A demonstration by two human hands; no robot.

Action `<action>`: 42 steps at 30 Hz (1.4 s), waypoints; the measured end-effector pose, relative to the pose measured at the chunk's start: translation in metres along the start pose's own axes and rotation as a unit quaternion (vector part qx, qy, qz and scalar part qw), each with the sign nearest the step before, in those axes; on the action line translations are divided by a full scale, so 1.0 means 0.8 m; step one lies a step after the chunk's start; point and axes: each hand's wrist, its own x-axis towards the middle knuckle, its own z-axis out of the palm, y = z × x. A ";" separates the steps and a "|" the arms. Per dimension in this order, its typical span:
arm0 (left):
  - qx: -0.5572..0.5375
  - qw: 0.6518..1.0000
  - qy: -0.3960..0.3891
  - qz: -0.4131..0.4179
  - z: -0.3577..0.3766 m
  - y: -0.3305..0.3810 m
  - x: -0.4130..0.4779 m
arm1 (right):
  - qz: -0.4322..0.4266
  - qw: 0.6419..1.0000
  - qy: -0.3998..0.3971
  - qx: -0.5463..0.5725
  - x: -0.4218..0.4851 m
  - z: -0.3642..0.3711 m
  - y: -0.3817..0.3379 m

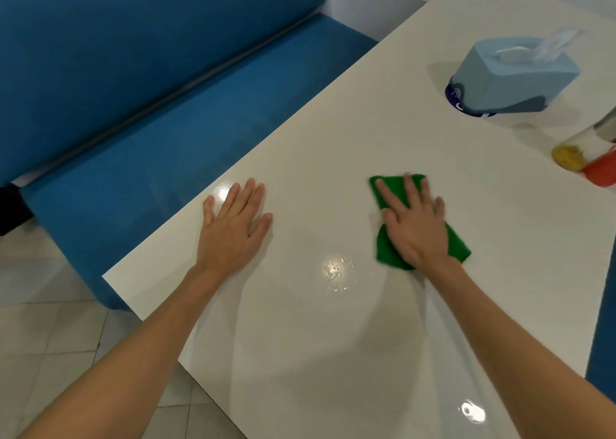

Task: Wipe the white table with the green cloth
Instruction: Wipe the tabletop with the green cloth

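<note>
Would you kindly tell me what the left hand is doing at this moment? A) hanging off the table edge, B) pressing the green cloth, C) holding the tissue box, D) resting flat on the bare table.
D: the left hand lies flat, fingers straight, on the bare white table, while the right hand presses the green cloth.

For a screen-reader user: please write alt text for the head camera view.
The right hand presses a green cloth flat on a white table while the left hand rests flat on the tabletop. A blue tissue box stands farther back on the right; a blue bench runs along the table's left side.
</note>
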 end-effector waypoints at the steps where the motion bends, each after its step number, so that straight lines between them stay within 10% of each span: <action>1: -0.004 1.000 -0.003 0.001 0.000 0.000 0.000 | -0.046 0.999 -0.004 -0.007 -0.021 0.006 -0.019; 7: -0.033 0.999 -0.017 -0.016 -0.010 -0.010 -0.016 | -0.301 0.953 -0.034 -0.016 -0.092 0.016 -0.010; 18: 0.016 0.998 -0.003 -0.067 -0.016 -0.048 -0.093 | 0.027 0.999 0.019 0.029 -0.007 0.009 -0.028; 29: 0.007 0.998 -0.009 -0.066 -0.019 -0.050 -0.093 | -0.367 0.930 -0.021 0.003 -0.152 0.049 -0.098; 37: 0.018 0.998 -0.006 -0.063 -0.017 -0.050 -0.093 | 0.009 0.999 0.030 0.027 -0.021 0.013 -0.030; 42: 0.028 0.998 -0.003 -0.064 -0.016 -0.048 -0.092 | 0.066 0.996 0.046 0.040 -0.080 0.042 -0.132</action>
